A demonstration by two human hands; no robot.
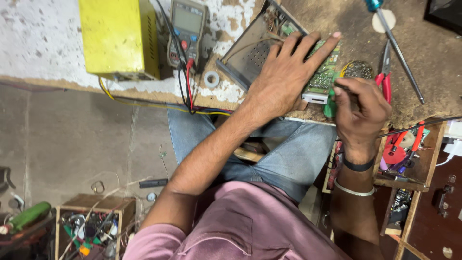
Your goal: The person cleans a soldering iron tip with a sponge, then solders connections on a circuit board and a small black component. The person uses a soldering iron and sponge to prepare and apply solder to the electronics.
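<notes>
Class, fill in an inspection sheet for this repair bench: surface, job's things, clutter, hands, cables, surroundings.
Surface: worn brown bench top, white paint flaking at the left.
Job's things: green circuit board beside an open metal case.
Clutter: multimeter, yellow box, tape ring, red-handled pliers, screwdriver.
Hands: left hand flat on the board; right hand closed at the board's edge, contents hidden.
Cables: red and black meter leads, yellow wire along the bench edge.
Surroundings: concrete floor, parts crate, open drawer of tools.
</notes>
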